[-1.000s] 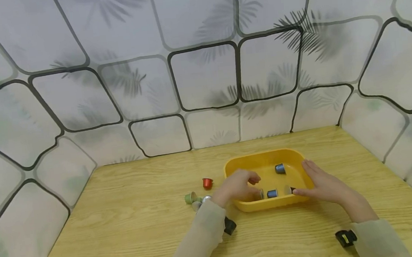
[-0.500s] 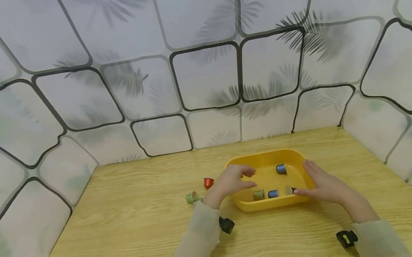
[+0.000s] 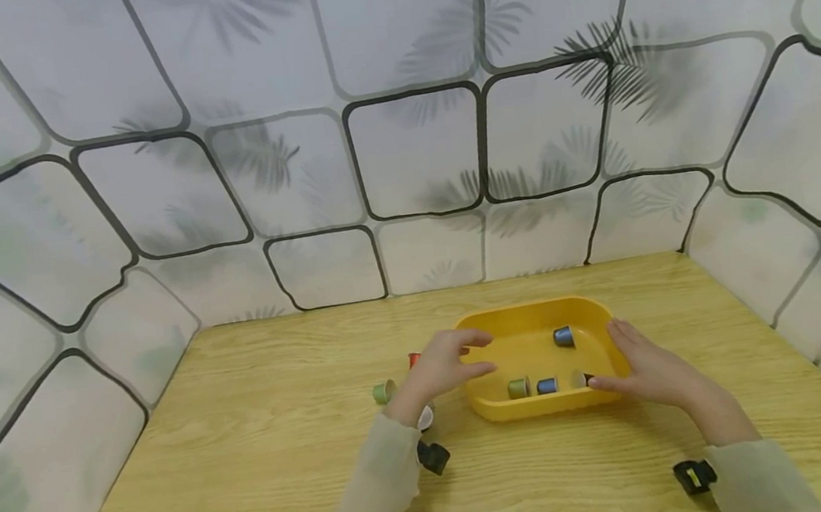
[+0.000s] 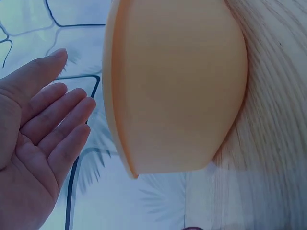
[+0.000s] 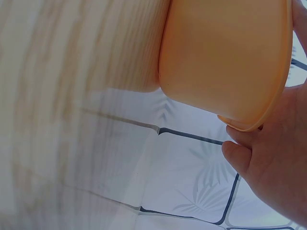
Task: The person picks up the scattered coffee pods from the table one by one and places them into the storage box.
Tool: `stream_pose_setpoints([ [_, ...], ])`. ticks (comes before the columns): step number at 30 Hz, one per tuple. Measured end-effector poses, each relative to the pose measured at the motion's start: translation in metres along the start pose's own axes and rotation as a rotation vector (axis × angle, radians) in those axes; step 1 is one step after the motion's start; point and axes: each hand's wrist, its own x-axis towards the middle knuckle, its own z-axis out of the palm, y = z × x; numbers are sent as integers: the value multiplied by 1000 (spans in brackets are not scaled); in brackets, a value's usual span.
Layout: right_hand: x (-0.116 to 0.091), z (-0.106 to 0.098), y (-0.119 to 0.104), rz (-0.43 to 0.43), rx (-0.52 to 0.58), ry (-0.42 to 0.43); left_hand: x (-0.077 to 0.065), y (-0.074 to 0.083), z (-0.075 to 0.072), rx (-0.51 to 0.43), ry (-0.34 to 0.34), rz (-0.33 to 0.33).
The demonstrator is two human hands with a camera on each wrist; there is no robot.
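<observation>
My left hand point(image 3: 437, 366) hovers at the left side of a yellow plastic tray point(image 3: 539, 403), fingers and thumb apart, holding nothing; the left wrist view shows its bare palm point(image 4: 33, 167) beside the tray's outer wall point(image 4: 177, 91). My right hand point(image 3: 655, 368) holds the tray's right end, its thumb over the front rim and its fingers along the side rim. In the right wrist view, fingertips point(image 5: 236, 152) lie outside under the rim. Inside the tray are coffee capsules: a green one point(image 3: 518, 388), two blue ones, point(image 3: 563, 337) one farther back, and a pale-and-dark one point(image 3: 579, 378) by my right thumb.
Left of the tray on the wooden table point(image 3: 270, 421) lie a green capsule point(image 3: 383, 391), a white-faced capsule point(image 3: 425, 418) and a red capsule point(image 3: 415, 359), the latter two partly hidden by my left hand and arm. Patterned fabric point(image 3: 415, 155) walls the back and sides.
My left hand has let go of the green capsule inside the tray and drawn back left to the tray's edge. The right hand stays on the rim.
</observation>
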Motion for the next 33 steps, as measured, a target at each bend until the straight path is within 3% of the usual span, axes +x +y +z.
stream_pose_setpoints([
  [13, 0, 1, 1, -4, -5, -2, -25, -16, -13, -44, 65, -38],
  [21, 0, 0, 0, -7, -6, 4, -40, -21, -23, -55, 87, -96],
  [33, -1, 0, 0, 0, 8, -3, -61, -32, -31, -57, 132, -104],
])
